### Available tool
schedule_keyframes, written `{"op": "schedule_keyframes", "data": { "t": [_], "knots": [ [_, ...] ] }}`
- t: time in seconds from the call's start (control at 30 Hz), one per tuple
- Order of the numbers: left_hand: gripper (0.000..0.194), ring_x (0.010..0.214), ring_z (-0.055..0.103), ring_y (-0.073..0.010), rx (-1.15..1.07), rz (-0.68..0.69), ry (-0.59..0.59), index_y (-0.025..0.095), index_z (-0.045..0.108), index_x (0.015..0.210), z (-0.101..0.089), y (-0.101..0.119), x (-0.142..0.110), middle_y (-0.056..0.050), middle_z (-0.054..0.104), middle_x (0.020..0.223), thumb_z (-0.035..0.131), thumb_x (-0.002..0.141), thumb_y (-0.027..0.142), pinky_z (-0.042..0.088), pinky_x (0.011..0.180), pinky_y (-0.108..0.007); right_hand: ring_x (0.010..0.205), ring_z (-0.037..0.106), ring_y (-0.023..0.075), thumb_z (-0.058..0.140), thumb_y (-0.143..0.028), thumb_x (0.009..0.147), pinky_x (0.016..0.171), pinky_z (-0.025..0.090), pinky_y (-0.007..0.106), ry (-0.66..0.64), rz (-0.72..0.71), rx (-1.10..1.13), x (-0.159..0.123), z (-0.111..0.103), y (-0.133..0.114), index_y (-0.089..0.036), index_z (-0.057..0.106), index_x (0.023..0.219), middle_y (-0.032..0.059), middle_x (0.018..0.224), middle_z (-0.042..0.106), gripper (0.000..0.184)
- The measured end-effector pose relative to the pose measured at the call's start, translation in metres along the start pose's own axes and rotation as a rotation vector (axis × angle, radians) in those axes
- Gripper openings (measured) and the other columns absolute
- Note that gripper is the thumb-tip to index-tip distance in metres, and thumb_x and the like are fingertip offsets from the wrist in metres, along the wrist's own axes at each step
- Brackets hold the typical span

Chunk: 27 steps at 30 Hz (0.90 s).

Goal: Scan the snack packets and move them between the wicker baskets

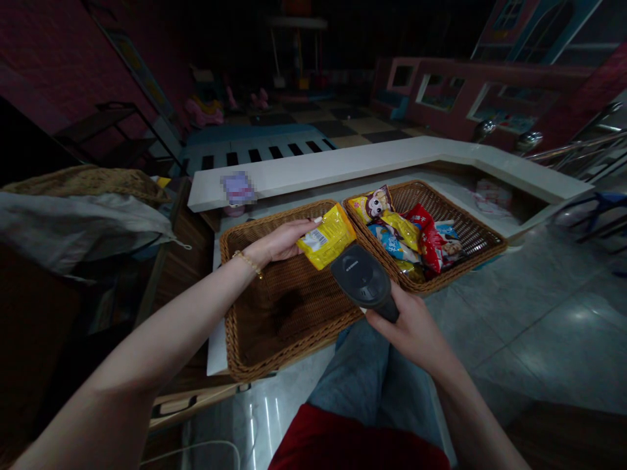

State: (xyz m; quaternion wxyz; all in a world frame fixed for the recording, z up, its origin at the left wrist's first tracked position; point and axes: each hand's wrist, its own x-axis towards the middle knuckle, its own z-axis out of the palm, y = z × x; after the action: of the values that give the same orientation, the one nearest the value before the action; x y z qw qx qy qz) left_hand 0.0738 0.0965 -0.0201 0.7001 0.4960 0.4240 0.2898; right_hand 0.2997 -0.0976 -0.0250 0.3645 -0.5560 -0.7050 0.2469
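My left hand [284, 240] pinches the edge of a yellow snack bag [333, 245], its white barcode label facing up. Below the bag lies the left wicker basket [228, 333], whose visible inside shows only woven bottom and shadow. My right hand [409, 323] is wrapped round the handle of a dark barcode scanner [362, 277]. The scanner's head is close to the lower right of the bag and hides part of the basket's rim. In the right wicker basket [482, 228] lie several snack bags, among them a red bag [431, 238] and a blue bag [392, 243].
A white raised ledge [313, 171] runs behind the baskets and bends to the right. On it, at the left, is a blurred purple item [238, 188]. White cloth [83, 215] and a wooden cabinet are at my left. Metal railings [578, 147] stand far right.
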Motion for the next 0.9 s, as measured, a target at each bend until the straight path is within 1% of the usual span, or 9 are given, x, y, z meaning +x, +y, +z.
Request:
{"op": "schedule_keyframes", "data": {
  "t": [0.1,0.2,0.23,0.3,0.4,0.57,0.73,0.8,0.9],
  "knots": [
    [0.026,0.087,0.075,-0.0152,-0.020,0.003,-0.033,0.010,0.071,0.113,0.003,0.003,-0.002,-0.012,0.079,0.105,0.054,0.104,0.027,0.060,0.078,-0.023,0.083,0.073,0.0249,0.057,-0.028,0.088,0.069,0.055,0.032,0.004,0.005,0.005,0.000,0.000,0.001,-0.022,0.061,0.102,0.0053,0.091,0.076,0.016],
    [0.022,0.090,0.075,-0.0157,0.023,0.052,-0.071,0.012,0.071,0.113,0.002,0.002,-0.001,-0.010,0.079,0.106,0.066,0.097,0.026,0.060,0.081,-0.023,0.083,0.073,0.0252,0.057,-0.028,0.087,0.068,0.054,0.032,0.017,0.012,0.008,0.000,0.002,0.002,-0.022,0.061,0.101,0.0060,0.092,0.076,0.016],
    [0.025,0.091,0.075,-0.0163,0.048,0.078,-0.082,0.013,0.071,0.115,0.001,0.002,0.000,-0.010,0.079,0.106,0.071,0.092,0.026,0.060,0.082,-0.023,0.084,0.073,0.0255,0.057,-0.029,0.087,0.068,0.054,0.031,0.019,0.013,0.010,-0.001,0.003,0.003,-0.022,0.061,0.101,0.0067,0.093,0.077,0.016],
    [0.037,0.091,0.075,-0.0176,0.097,0.140,-0.081,0.015,0.070,0.119,-0.001,0.000,0.003,-0.009,0.079,0.108,0.079,0.084,0.027,0.059,0.084,-0.026,0.087,0.074,0.0264,0.056,-0.029,0.087,0.068,0.054,0.031,0.020,0.015,0.019,-0.001,0.004,0.004,-0.021,0.061,0.101,0.0082,0.097,0.077,0.017],
    [0.049,0.090,0.074,-0.0180,0.159,0.257,-0.039,0.016,0.070,0.120,-0.006,-0.001,0.007,-0.007,0.079,0.108,0.084,0.077,0.034,0.058,0.087,-0.030,0.092,0.074,0.0275,0.057,-0.029,0.087,0.070,0.054,0.032,0.028,0.017,0.031,-0.001,0.005,0.004,-0.021,0.062,0.102,0.0092,0.101,0.077,0.018],
    [0.052,0.110,0.069,-0.0225,0.317,0.521,0.042,0.018,0.070,0.124,-0.006,0.013,0.004,-0.008,0.075,0.122,0.078,0.081,0.046,0.051,0.104,-0.040,0.091,0.074,0.0271,0.057,-0.028,0.087,0.071,0.054,0.032,0.023,-0.012,0.043,-0.001,0.003,0.004,-0.021,0.063,0.103,0.0085,0.101,0.078,0.018],
    [0.045,0.117,0.066,-0.0236,0.538,0.665,0.091,0.016,0.065,0.132,0.018,0.036,-0.002,-0.010,0.071,0.131,0.061,0.094,0.041,0.048,0.108,-0.042,0.082,0.074,0.0256,0.060,-0.026,0.085,0.068,0.053,0.031,0.086,-0.026,0.020,-0.009,0.005,0.008,-0.022,0.063,0.101,0.0064,0.093,0.077,0.017],
    [0.040,0.117,0.065,-0.0227,0.671,0.763,0.073,0.016,0.064,0.134,0.035,0.043,0.001,-0.010,0.069,0.133,0.055,0.098,0.033,0.048,0.108,-0.042,0.079,0.074,0.0249,0.059,-0.025,0.084,0.067,0.053,0.030,0.115,-0.027,0.021,-0.013,0.005,0.010,-0.022,0.063,0.103,0.0055,0.090,0.077,0.019],
    [0.040,0.123,0.062,-0.0210,0.903,0.989,0.006,0.021,0.060,0.139,0.067,0.049,0.014,-0.010,0.066,0.138,0.047,0.101,0.021,0.046,0.111,-0.043,0.080,0.074,0.0247,0.059,-0.025,0.084,0.069,0.053,0.030,0.167,-0.024,0.026,-0.018,0.002,0.012,-0.021,0.063,0.105,0.0058,0.091,0.077,0.022]
  ]
}}
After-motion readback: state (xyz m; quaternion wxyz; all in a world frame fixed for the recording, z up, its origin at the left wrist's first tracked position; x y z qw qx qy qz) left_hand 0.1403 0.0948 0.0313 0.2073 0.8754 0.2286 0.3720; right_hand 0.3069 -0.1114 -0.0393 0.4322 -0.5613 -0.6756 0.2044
